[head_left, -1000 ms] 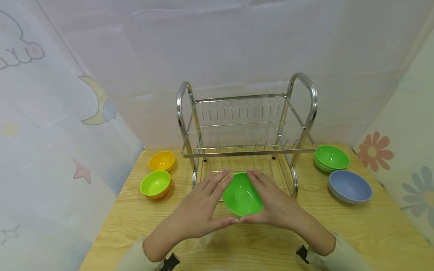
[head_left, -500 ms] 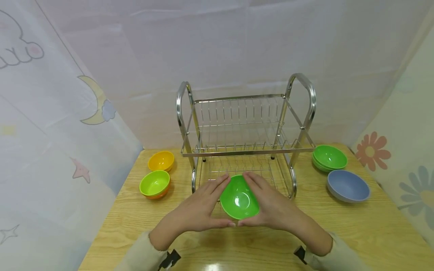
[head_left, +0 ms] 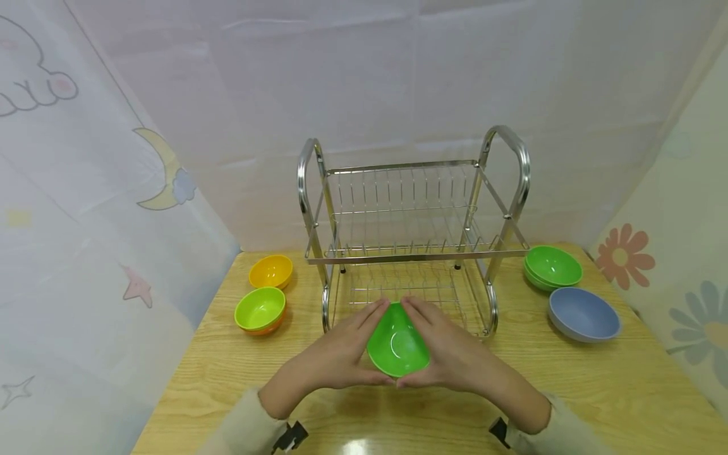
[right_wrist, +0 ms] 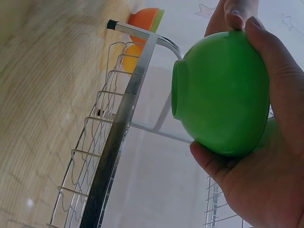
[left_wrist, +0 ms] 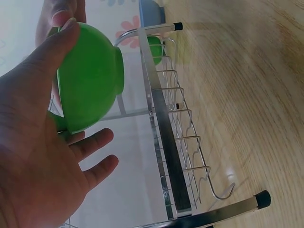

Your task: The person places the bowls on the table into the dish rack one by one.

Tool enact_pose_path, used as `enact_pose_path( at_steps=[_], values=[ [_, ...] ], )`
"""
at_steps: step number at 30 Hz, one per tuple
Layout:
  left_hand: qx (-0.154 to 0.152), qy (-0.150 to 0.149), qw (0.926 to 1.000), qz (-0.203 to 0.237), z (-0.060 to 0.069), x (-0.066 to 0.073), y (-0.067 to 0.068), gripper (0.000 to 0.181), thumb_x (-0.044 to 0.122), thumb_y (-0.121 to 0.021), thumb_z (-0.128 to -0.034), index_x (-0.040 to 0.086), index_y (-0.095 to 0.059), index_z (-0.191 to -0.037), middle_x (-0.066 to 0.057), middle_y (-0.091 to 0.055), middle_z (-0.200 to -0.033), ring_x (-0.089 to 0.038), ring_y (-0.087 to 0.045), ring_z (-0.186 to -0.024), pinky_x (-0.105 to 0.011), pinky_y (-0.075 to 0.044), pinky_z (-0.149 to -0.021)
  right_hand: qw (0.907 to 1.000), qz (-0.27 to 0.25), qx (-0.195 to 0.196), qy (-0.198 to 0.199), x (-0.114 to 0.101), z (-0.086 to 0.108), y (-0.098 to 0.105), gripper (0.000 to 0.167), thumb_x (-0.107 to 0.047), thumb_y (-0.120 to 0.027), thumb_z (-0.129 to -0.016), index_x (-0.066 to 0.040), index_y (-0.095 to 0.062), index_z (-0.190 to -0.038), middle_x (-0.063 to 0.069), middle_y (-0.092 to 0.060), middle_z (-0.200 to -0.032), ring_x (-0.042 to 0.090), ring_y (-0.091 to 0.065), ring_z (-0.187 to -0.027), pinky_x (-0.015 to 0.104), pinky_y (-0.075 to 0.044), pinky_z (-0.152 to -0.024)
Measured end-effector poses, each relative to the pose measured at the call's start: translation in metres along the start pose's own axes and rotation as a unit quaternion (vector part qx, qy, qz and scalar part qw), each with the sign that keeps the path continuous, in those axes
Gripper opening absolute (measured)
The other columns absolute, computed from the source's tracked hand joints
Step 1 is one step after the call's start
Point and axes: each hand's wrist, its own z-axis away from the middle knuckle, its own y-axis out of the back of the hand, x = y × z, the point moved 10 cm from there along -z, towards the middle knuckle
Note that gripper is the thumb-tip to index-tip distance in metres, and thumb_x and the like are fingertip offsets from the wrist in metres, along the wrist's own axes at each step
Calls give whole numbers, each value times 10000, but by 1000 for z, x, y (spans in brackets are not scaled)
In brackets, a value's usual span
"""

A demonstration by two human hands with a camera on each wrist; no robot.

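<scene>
In the head view a green bowl (head_left: 398,344) is held between both hands in front of the rack, its hollow facing up toward me. My left hand (head_left: 335,354) grips its left side and my right hand (head_left: 449,351) its right side. Both thumbs meet at the near rim, while the other fingers lie along the far sides. From the left wrist, the bowl's outer wall (left_wrist: 90,78) and foot show, clear of the tabletop, with two left fingers sticking out past it. The right wrist view shows the right thumb along the rim of the bowl (right_wrist: 221,92).
A two-tier metal dish rack (head_left: 418,257) stands behind the hands on the wooden table (head_left: 199,392). To its left are a yellow-orange bowl (head_left: 271,272) and a lime bowl (head_left: 260,308) stacked in an orange one. Stacked green bowls (head_left: 553,265) and a blue bowl (head_left: 584,314) sit right.
Both hands and the green bowl have shifted slightly toward me and a little left, away from the rack. The grip stays on the bowl, and the other bowls have not moved.
</scene>
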Motion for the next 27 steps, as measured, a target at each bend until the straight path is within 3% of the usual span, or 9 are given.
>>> enact_pose_path(
  at_steps=[9, 13, 16, 21, 24, 27],
  values=[
    [85, -62, 9994, 326, -5, 0, -6, 1279, 669, -790, -750, 59, -92, -1631, -99, -272, -1621, -269, -482, -1361, -428, -449, -1110, 9998, -121, -77, 131, -3, 1, -4, 1270, -744, -760, -702, 50, -278, -1568, 238, -325, -1586, 409, -418, -1412, 508, -482, -1051],
    [211, -47, 9981, 577, -4, -2, -6, 1272, 637, -811, -745, 59, -103, -1629, -101, -302, -1589, -238, -499, -1329, -392, -469, -1091, 9995, -288, -20, 93, -2, 1, -4, 1275, -750, -756, -697, 12, -257, -1588, 211, -307, -1605, 385, -417, -1419, 487, -493, -1044],
    [280, 89, 9949, 960, -1, -5, -3, 1270, 616, -820, -745, 129, -62, -1641, -101, -282, -1598, -234, -507, -1320, -387, -491, -1065, 9977, -675, 58, 64, -1, 1, -2, 1279, -722, -780, -686, -25, -228, -1606, 177, -269, -1633, 380, -400, -1432, 491, -479, -1056],
    [517, 293, 9825, 1766, 2, -9, 4, 1285, 507, -874, -741, 297, 25, -1636, -65, -225, -1614, -240, -502, -1322, -413, -498, -1054, 9863, -1600, 393, -40, 5, 0, 7, 1280, -567, -877, -662, -167, -155, -1640, 126, -270, -1640, 391, -418, -1413, 561, -467, -1044],
    [746, 266, 9757, 2041, 1, -7, 8, 1308, 412, -910, -734, 331, 40, -1630, -48, -208, -1618, -246, -483, -1342, -430, -489, -1062, 9765, -2049, 663, 47, 8, 0, 12, 1267, -486, -900, -685, -214, -119, -1644, 126, -286, -1635, 395, -398, -1423, 620, -433, -1054],
    [947, 195, 9703, 2216, 0, -3, 11, 1328, 351, -930, -722, 316, 34, -1635, -47, -206, -1615, -247, -464, -1356, -438, -479, -1074, 9640, -2488, 910, 238, 6, 0, 15, 1206, -555, -836, -750, -202, -108, -1644, 126, -269, -1647, 381, -347, -1460, 659, -384, -1073]
  ],
)
